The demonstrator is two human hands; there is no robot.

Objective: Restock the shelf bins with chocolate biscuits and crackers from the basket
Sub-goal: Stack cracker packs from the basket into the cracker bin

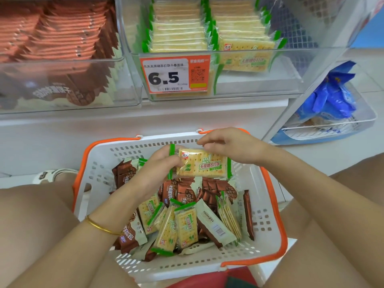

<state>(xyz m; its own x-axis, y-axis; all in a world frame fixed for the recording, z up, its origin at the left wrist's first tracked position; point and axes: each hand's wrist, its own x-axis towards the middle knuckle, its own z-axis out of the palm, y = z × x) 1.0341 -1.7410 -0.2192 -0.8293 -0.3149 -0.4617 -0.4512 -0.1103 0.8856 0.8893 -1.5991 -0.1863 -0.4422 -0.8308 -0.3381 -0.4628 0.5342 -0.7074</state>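
Cracker pack point(202, 165) held over the basket point(272, 217) by both hands, not yet shelved.

The left hand point(159, 166) has its fingers curled round the pack's left end, beside the green seal. The right hand point(229, 146) bends its fingertips onto the upper edge and appears to pinch it. The pack hangs above the far half of the basket, below the cracker bin point(287, 80) that carries the price tag point(170, 74). Assessment: a light, thin, flat item. The glossy film is likely slippery, and the brittle contents are liable to snap if bent or squeezed across the face. It is best held by the short ends, kept flat, and slid in to match the rows standing in the bin. Chocolate biscuit packs point(187, 192) lie mixed with further crackers in the basket, and the chocolate bin point(62, 107) stands to the left.
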